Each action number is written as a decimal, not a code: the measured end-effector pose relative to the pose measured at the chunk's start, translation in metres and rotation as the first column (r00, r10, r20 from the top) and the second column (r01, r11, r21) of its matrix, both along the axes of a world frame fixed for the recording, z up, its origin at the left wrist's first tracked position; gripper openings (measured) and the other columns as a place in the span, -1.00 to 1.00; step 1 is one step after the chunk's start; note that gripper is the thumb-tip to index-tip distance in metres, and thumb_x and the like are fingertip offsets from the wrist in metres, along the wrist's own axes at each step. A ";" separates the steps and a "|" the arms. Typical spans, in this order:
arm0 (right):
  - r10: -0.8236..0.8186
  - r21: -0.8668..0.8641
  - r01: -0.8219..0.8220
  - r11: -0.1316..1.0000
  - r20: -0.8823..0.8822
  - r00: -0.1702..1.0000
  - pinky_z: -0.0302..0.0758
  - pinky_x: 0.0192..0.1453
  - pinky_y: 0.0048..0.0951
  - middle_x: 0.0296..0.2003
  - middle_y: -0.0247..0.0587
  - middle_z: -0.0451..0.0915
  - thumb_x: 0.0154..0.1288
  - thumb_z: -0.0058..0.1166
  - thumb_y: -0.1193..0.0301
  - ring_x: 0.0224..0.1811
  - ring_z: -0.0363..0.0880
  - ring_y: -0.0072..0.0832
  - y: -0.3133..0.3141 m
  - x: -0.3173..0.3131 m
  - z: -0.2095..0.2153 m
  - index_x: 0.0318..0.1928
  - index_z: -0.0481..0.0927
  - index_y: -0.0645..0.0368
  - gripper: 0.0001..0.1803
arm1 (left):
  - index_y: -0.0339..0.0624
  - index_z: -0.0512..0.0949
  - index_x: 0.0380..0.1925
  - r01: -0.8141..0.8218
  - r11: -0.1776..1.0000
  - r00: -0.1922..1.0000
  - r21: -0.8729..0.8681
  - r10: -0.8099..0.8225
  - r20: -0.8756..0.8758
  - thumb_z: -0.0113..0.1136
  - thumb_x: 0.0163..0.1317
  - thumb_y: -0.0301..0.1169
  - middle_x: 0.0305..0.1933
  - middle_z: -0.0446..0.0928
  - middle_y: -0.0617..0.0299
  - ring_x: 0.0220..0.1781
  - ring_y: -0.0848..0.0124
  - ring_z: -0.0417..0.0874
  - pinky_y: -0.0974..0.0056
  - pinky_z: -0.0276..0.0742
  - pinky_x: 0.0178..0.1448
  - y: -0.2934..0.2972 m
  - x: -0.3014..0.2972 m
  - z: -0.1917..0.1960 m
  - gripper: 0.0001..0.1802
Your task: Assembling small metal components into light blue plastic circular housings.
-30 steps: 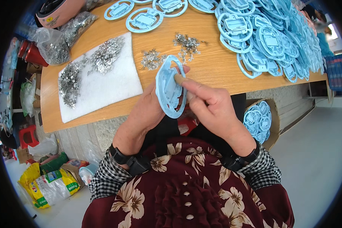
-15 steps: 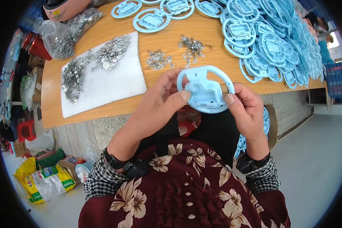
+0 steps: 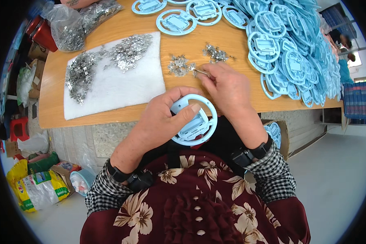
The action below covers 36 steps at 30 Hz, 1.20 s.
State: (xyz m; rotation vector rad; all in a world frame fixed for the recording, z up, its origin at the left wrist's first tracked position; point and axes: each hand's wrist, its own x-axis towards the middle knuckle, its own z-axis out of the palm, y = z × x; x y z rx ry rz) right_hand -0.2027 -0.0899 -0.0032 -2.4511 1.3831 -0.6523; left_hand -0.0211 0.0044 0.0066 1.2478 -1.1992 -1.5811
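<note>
My left hand (image 3: 160, 118) grips a light blue plastic toy steering wheel (image 3: 210, 129) by its left side, thumb laid across the recessed centre. The wheel is tilted, just in front of the table's near edge. Above and to the right of it, my right hand (image 3: 227, 87) reaches over the table with thumb and forefinger pinched together. A small, thin metal piece (image 3: 201, 72) shows at those fingertips; its exact shape is unclear. The fingertips are beside a small pile of silvery metal pieces (image 3: 179, 66), and a second, darker pile (image 3: 216, 53) lies just beyond the hand.
A white pad (image 3: 122, 87) on the left of the table (image 3: 105, 38) bears two heaps of metal pieces. Plastic bags of metal parts (image 3: 69, 34) stand behind it. Many blue wheels (image 3: 295, 61) are heaped at the right, with several more along the far side. A box (image 3: 286, 138) stands below.
My right hand has let go of the wheel and moved up to the metal pieces, where it pinches one. My left hand keeps the wheel, which has turned and come left and lower.
</note>
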 end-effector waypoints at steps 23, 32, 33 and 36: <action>-0.012 -0.036 0.010 0.999 -0.046 0.999 0.52 -0.41 -0.19 -0.51 -0.12 0.64 0.26 0.31 0.19 -0.46 0.66 -0.11 -0.007 0.017 0.000 -0.34 0.67 0.10 -0.76 | -0.25 0.63 -0.04 -0.067 0.996 0.994 -0.063 0.072 0.076 0.14 0.49 -0.21 -0.21 0.72 0.22 -0.16 0.55 0.67 0.33 0.60 -0.02 -0.001 0.001 -0.009 -0.69; -0.005 0.008 0.006 1.000 -0.088 0.996 0.57 -0.30 -0.06 -0.37 -0.13 0.67 0.29 0.23 0.24 -0.36 0.68 -0.06 -0.007 0.018 -0.002 -0.31 0.62 0.08 -0.81 | -0.28 0.62 -0.02 -0.031 0.994 0.996 -0.108 0.039 0.079 0.16 0.50 -0.28 -0.16 0.67 0.32 -0.13 0.63 0.60 0.40 0.58 -0.01 0.002 0.003 -0.020 -0.72; 0.003 0.050 -0.001 0.999 -0.044 0.999 0.57 -0.28 -0.05 -0.35 -0.11 0.67 0.29 0.21 0.28 -0.32 0.68 -0.04 -0.006 0.016 -0.003 -0.30 0.61 0.08 -0.84 | -0.28 0.62 -0.03 -0.045 0.992 0.996 -0.118 0.054 0.074 0.16 0.50 -0.28 -0.16 0.67 0.32 -0.13 0.62 0.60 0.39 0.58 -0.01 0.002 0.003 -0.019 -0.72; 0.022 0.032 -0.022 0.999 -0.005 1.000 0.57 -0.25 -0.06 -0.34 -0.08 0.66 0.28 0.20 0.33 -0.30 0.67 -0.02 -0.019 0.003 -0.003 -0.25 0.63 0.12 -0.86 | -0.29 0.63 -0.06 -0.042 0.981 0.983 -0.190 0.075 0.170 0.13 0.51 -0.25 -0.17 0.67 0.32 -0.14 0.62 0.61 0.39 0.57 -0.01 -0.004 0.005 -0.013 -0.70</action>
